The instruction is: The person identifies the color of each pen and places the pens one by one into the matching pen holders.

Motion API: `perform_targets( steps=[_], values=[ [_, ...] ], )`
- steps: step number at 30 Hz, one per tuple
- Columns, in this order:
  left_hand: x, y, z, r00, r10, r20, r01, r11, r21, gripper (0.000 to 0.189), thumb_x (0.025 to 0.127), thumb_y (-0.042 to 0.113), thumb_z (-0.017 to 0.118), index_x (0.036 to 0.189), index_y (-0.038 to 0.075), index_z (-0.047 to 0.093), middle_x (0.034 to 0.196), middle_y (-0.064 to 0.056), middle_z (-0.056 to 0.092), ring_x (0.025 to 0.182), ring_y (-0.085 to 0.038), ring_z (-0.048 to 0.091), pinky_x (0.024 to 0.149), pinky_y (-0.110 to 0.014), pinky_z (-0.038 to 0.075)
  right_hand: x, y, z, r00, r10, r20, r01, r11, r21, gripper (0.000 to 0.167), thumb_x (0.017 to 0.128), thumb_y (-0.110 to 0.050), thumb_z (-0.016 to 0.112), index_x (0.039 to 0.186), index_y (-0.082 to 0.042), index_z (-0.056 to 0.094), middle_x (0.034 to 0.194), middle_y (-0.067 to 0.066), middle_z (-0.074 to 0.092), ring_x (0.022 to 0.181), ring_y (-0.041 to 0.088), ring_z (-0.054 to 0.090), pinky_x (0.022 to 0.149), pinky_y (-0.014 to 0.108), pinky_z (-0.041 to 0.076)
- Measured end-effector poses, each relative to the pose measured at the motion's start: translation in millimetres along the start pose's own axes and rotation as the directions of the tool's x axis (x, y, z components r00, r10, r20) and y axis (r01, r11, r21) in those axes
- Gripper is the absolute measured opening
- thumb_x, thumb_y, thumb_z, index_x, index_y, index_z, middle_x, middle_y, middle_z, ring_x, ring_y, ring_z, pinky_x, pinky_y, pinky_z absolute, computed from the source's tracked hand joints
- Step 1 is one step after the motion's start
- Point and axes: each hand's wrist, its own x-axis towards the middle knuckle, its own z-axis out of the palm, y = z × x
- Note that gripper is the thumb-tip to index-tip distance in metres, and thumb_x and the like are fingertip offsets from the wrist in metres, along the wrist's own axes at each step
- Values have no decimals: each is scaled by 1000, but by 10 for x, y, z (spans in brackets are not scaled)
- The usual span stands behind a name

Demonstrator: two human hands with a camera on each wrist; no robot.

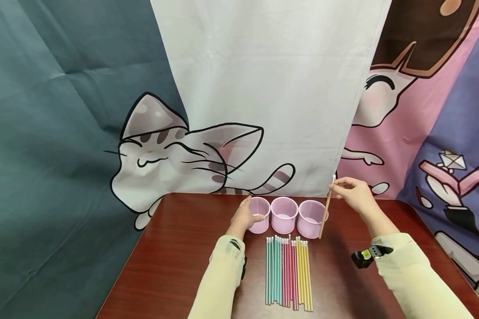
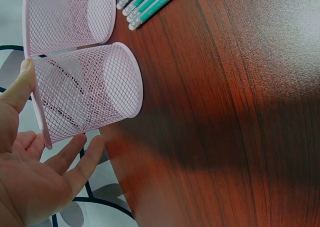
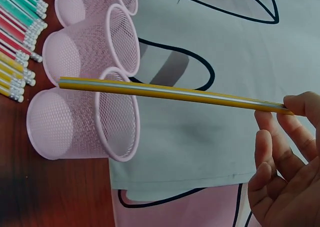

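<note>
My right hand [image 1: 353,192] pinches a yellow pencil [image 3: 175,94] near its white eraser end, between thumb and fingers. The pencil slants down, and in the head view it overlaps the right side of the right pink mesh pencil cup [image 1: 309,223]. At the other end of the row, my left hand [image 1: 243,217] holds the left pencil cup [image 2: 90,94], thumb at its rim and fingers along its outer side. Between these stands the middle pencil cup [image 1: 284,217]. No pencils show inside the cups.
In front of the cups lie teal pencils [image 1: 273,272], pink pencils [image 1: 289,277] and yellow pencils [image 1: 304,277], grouped by colour, erasers toward the cups. The reddish-brown table [image 1: 175,266] ends just behind the cups, where a printed cloth [image 1: 271,88] hangs.
</note>
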Motion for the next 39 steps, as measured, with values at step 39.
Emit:
perform_targets(
  steps=[39],
  values=[
    [14, 2, -9, 1000, -15, -7, 15, 1000, 13, 93, 71, 32, 80, 146, 16, 28, 147, -5, 31, 124, -29, 43, 95, -48, 38, 207, 10, 85, 984, 38, -176, -18, 993, 116, 6, 85, -19, 67, 87, -14, 65, 67, -22, 58, 60, -3, 56, 56, 14, 43]
  ],
)
